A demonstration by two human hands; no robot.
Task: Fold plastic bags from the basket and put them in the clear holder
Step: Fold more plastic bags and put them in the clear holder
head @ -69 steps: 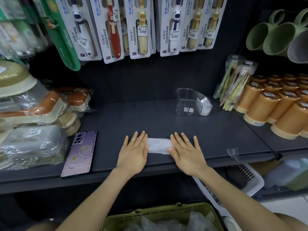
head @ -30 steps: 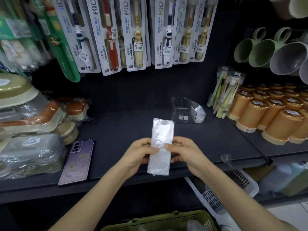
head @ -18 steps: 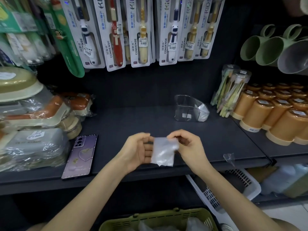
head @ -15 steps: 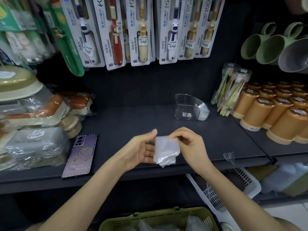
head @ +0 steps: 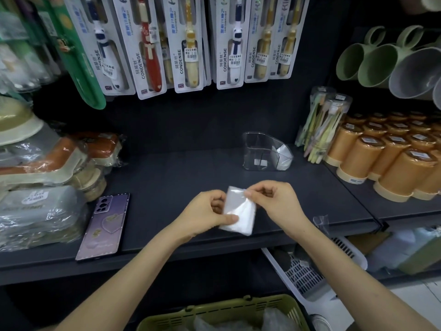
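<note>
**One bag nearly folded, more in the basket**

The bag (head: 239, 212) is in the air between my hands, just above the front of the shelf (head: 179, 173), doubled down to a small white packet. My left hand (head: 205, 216) grips its lower part, thumb pressed on the front and fingers curled behind. My right hand (head: 274, 201) pinches the top corner between thumb and forefinger, the other fingers loosely curled.

Farther back on the shelf stands the holder (head: 265, 152), apart from my hands, with one stowed bag (head: 284, 156) in its right-hand part. Below me the basket (head: 214, 311) has loose bags (head: 274, 317) in it; how many I cannot tell. A phone (head: 105, 225) lies on the shelf to my left.

I judge the job is early. One bag is put away. This one is close to done and perhaps needs a last fold or tuck before it goes into the holder. The basket's bags are left to do.
</note>
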